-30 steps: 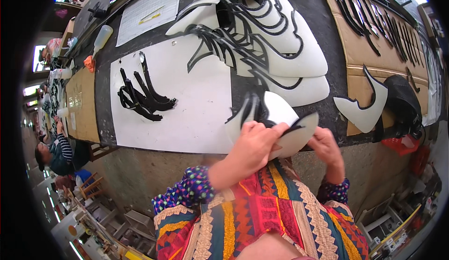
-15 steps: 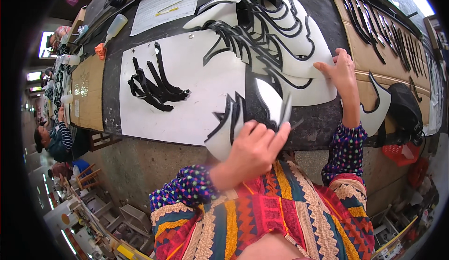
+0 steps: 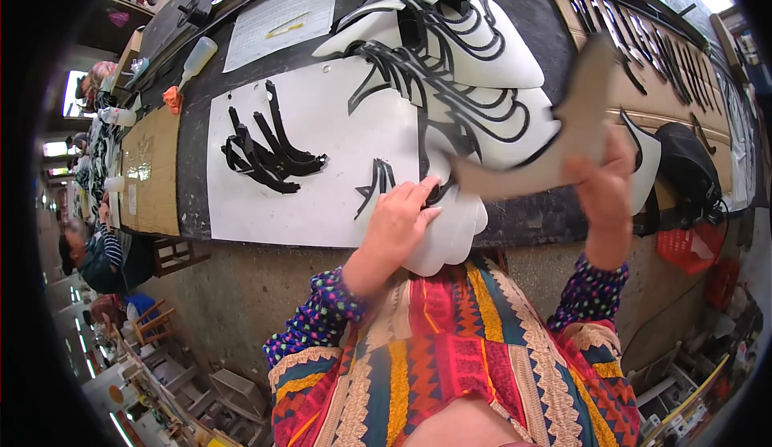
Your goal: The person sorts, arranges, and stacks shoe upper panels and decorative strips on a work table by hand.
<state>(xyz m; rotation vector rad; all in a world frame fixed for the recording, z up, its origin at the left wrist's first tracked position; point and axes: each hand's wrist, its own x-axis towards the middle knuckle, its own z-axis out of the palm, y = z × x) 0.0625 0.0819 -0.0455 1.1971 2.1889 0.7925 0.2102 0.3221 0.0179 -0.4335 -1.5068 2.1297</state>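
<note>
My right hand [image 3: 605, 185] pinches a curved, beige-backed cut piece [image 3: 585, 101], which looks like a shoe-upper part. It is lifted above the table and blurred by motion. My left hand [image 3: 394, 226] lies with thumb and fingers apart on a small stack of white scalloped pieces [image 3: 442, 242] at the table's near edge; its fingertips touch the dark-edged part. Beyond both hands spreads an overlapping pile of white pieces with black edging [image 3: 503, 61]. Short black-edged points [image 3: 376, 185] show just left of my left fingers.
Several black strips [image 3: 269, 153] lie bunched on a white sheet [image 3: 322, 222] at left. Cardboard [image 3: 643, 113] at right carries rows of dark strips, with a black bag [image 3: 687, 169] nearer. A squeeze bottle [image 3: 199, 57] and a paper with a pen [image 3: 277, 12] lie at back left. Another person [image 3: 100, 246] sits far left.
My right hand has lifted the curved piece off the pile, showing its beige back. My left hand has moved slightly left and spread its fingers, letting go of the narrow piece it held.
</note>
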